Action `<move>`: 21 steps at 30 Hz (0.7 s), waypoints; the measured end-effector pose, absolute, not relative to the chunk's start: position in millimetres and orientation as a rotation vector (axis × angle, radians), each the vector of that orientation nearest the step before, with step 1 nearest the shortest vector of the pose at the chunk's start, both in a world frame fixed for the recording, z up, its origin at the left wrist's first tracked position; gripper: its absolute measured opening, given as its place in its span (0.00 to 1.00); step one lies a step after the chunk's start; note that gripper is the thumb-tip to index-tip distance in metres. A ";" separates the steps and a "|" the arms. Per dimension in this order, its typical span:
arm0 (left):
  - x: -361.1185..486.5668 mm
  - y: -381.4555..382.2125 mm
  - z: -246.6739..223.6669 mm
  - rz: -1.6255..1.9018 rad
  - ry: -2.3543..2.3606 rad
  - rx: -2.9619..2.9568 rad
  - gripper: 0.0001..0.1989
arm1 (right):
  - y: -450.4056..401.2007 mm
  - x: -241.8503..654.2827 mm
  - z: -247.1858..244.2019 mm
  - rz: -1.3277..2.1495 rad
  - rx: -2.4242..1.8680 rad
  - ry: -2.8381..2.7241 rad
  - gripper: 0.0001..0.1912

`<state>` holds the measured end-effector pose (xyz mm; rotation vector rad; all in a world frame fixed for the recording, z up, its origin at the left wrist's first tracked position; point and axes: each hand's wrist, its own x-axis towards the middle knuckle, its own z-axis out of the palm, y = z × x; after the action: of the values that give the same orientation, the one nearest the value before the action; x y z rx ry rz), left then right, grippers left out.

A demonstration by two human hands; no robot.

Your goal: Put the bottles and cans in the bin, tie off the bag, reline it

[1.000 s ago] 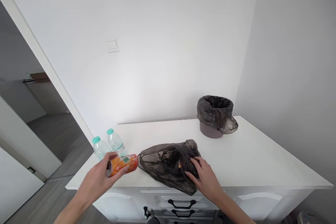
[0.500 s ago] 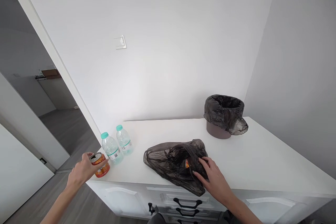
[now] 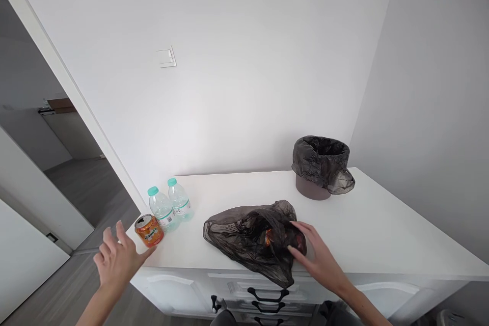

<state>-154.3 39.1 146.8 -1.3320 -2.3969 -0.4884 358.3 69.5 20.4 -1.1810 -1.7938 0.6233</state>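
Note:
My left hand point(image 3: 117, 257) is open, fingers spread, in front of an orange soda can point(image 3: 149, 231) and apart from it. That can stands upright near the counter's left front corner, its top opened. Beside it are two clear plastic bottles with teal caps, a nearer bottle point(image 3: 162, 209) and a farther bottle point(image 3: 179, 201). A crumpled black plastic bag point(image 3: 244, 232) lies at the counter's front edge. Orange and dark red show in and through it, probably a can. My right hand point(image 3: 319, 260) is open at the bag's right end, fingertips touching the plastic on either side of the dark red part.
A brown bin point(image 3: 311, 188) lined with a black bag stands at the back right of the white counter point(image 3: 385, 229). Drawers with black handles point(image 3: 267, 294) are below the front edge. A wall switch point(image 3: 166, 57) is above, and a doorway opens at left.
My left hand has let go of the orange can and drawn back from it. My right hand has slid slightly rightward and widened, uncovering the bag's dark red end.

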 end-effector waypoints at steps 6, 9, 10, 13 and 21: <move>-42.7 20.3 127.6 -0.696 -1.802 -2.331 0.18 | 93.7 376.9 12.4 0.722 -1.204 -1.384 0.21; 25.7 41.5 125.0 -0.751 -1.637 -2.797 0.16 | 103.7 382.0 5.8 0.819 -1.254 -1.307 0.24; 45.2 51.8 124.6 -0.741 -1.608 -2.886 0.16 | 105.8 382.9 4.3 0.856 -1.251 -1.311 0.24; 89.8 83.7 122.1 -0.653 -1.576 -3.056 0.18 | 108.6 382.6 2.2 0.930 -1.208 -1.377 0.24; 142.4 104.6 105.5 -0.547 -1.514 -3.209 0.15 | 112.2 374.5 4.5 0.907 -1.283 -1.418 0.22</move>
<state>142.4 104.6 105.5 -3.2093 -1.5136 -0.5471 374.5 112.2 4.5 -1.2832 -1.4183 0.9066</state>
